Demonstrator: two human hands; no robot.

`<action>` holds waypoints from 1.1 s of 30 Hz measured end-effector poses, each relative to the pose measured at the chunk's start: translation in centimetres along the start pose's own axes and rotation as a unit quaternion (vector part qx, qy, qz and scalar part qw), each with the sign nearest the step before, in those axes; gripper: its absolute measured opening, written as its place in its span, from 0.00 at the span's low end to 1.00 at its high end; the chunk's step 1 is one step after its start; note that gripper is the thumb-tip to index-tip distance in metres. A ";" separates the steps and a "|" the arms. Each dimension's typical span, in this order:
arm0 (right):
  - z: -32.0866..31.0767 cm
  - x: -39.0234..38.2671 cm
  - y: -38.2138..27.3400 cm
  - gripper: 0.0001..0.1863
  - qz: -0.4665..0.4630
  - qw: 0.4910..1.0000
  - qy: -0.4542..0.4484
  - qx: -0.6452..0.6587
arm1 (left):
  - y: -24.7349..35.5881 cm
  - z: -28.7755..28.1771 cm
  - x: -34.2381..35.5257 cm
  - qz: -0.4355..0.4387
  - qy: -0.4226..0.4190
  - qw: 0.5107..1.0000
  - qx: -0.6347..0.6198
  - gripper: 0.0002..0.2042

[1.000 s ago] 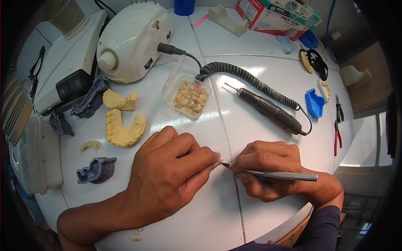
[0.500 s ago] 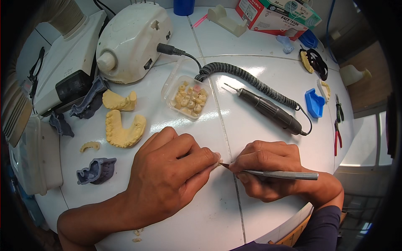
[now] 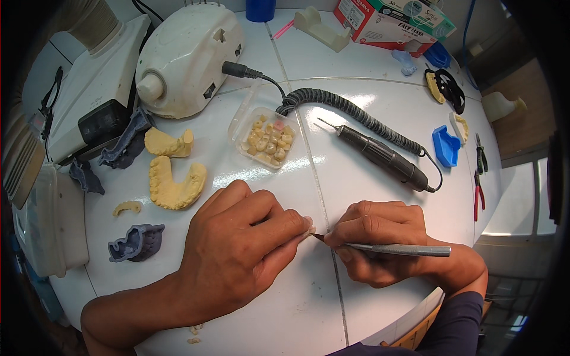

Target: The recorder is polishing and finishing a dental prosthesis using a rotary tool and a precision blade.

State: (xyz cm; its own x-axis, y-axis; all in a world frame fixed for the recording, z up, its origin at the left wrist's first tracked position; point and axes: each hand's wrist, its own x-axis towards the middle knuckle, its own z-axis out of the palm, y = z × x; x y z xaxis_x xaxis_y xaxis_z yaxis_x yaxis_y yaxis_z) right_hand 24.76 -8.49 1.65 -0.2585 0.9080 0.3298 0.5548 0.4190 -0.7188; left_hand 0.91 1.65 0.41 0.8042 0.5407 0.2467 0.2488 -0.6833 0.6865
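Observation:
My left hand (image 3: 240,249) is closed, pinching a small cream-coloured tooth piece (image 3: 312,229) between thumb and forefinger; most of it is hidden by the fingers. My right hand (image 3: 380,240) grips a slim metal carving knife (image 3: 409,250) like a pen. Its dark pointed tip meets the tooth piece, or lies right beside it. Beyond the hands, an open clear plastic box (image 3: 242,153) holds several loose artificial teeth (image 3: 270,141). A yellow plaster dental model (image 3: 177,183) lies left of that box, and a grey-purple silicone impression (image 3: 136,242) sits beside my left hand.
A black rotary handpiece (image 3: 383,155) with coiled cord lies beyond my right hand, joined to a white control unit (image 3: 187,62). Pliers (image 3: 479,196) and a blue tray (image 3: 445,146) are at the right. A lidded plastic tub (image 3: 53,219) stands left. Small crumbs (image 3: 194,340) lie near my left forearm.
The knife's tip has shifted very slightly left and toward me against the tooth piece. My left hand stays where it was.

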 end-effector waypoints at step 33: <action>0.0 0.0 0.2 0.16 0.000 1.000 -0.005 0.016 | 0.0 0.0 0.0 -0.001 0.002 1.000 0.003 0.13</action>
State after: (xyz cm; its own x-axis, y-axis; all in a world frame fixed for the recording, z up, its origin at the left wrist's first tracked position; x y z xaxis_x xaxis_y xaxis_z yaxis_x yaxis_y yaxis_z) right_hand 24.86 -8.44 1.51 -0.2663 0.9082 0.3228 0.5292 0.4177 -0.7386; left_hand 0.89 1.63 0.36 0.8017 0.5439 0.2479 0.2536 -0.6851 0.6828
